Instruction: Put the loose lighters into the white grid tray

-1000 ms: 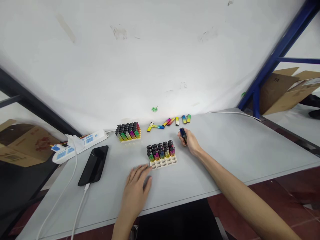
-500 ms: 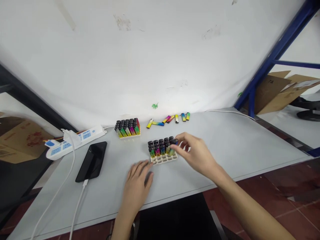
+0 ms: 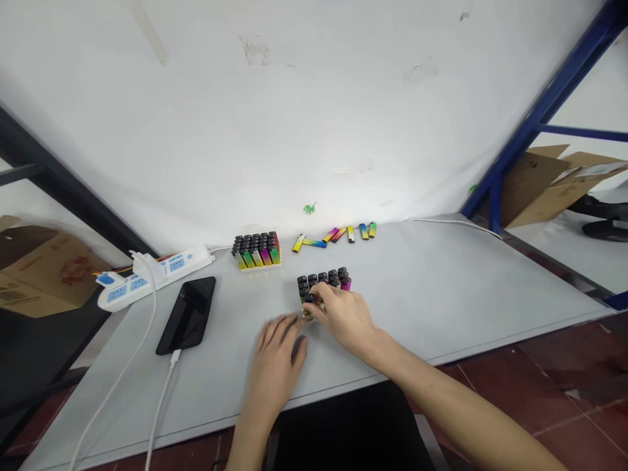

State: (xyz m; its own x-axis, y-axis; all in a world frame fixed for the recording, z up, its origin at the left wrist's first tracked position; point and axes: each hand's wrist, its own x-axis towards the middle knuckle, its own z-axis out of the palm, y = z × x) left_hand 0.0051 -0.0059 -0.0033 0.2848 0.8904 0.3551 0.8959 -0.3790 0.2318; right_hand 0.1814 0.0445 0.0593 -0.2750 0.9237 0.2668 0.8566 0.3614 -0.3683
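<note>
A small white tray [image 3: 306,318] near the middle of the table carries upright lighters with black tops. Between the thumb and fingers of my right hand [image 3: 346,320] is a lighter [image 3: 309,299], held upright at the tray's front left corner. That hand hides most of the tray's front; whether the lighter is fully seated in a hole, I cannot tell. My left hand [image 3: 275,363] lies flat on the table with its fingers apart, the fingertips by the tray's front left corner. Several loose lighters [image 3: 314,243] lie along the wall.
A second tray packed with lighters [image 3: 256,252] stands at the back left. Further left are a white power strip [image 3: 161,275] and a black phone [image 3: 187,314] with a white cable [image 3: 161,412]. Cardboard boxes [image 3: 559,186] stand beyond the blue frame at right.
My right hand has moved left, from the tray's right side to its front left corner. A magenta lighter now stands at the right end of the tray. My left hand stays beside the tray.
</note>
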